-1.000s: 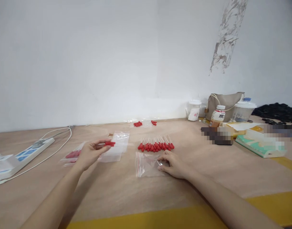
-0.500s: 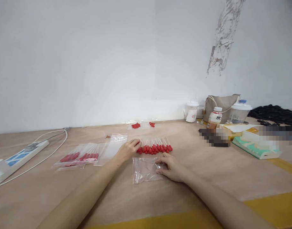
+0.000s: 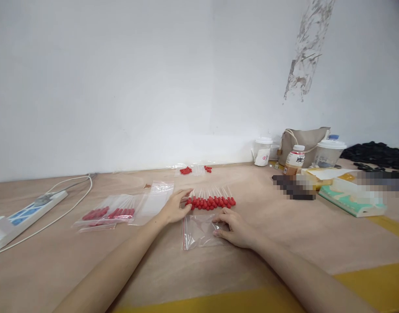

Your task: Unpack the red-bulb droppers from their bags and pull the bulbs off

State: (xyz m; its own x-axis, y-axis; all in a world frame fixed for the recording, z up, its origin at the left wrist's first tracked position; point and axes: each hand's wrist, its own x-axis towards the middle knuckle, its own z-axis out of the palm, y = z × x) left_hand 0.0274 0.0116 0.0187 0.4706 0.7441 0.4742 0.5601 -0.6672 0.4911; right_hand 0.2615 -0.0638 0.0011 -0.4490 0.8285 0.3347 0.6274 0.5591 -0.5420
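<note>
A row of thin white sticks with red tips (image 3: pixel 212 202) lies piled in front of me, the tips pointing towards me. At the pile's left end is my left hand (image 3: pixel 177 208), its thumb spread from its fingers, touching or nearly touching the nearest tips. Just below the pile, a clear zip bag (image 3: pixel 199 234) lies flat with its red-lined zip edge to the left; no sticks show inside. My right hand (image 3: pixel 234 228) has curled fingers and thumb on the bag's right end, holding it against the table.
Filled bags of red-tipped sticks (image 3: pixel 108 212) and a flat clear bag (image 3: pixel 157 198) lie left. Further left are a power strip (image 3: pixel 33 217) and cable. Small red pieces (image 3: pixel 185 171) sit by the wall. A cup (image 3: pixel 263 152), bottle (image 3: pixel 294 161) and tissue pack (image 3: pixel 352 200) stand right.
My left hand has drawn slightly towards me and its thumb has spread away from the fingers beside the red tips. My right hand and the zip bag have stayed in place.
</note>
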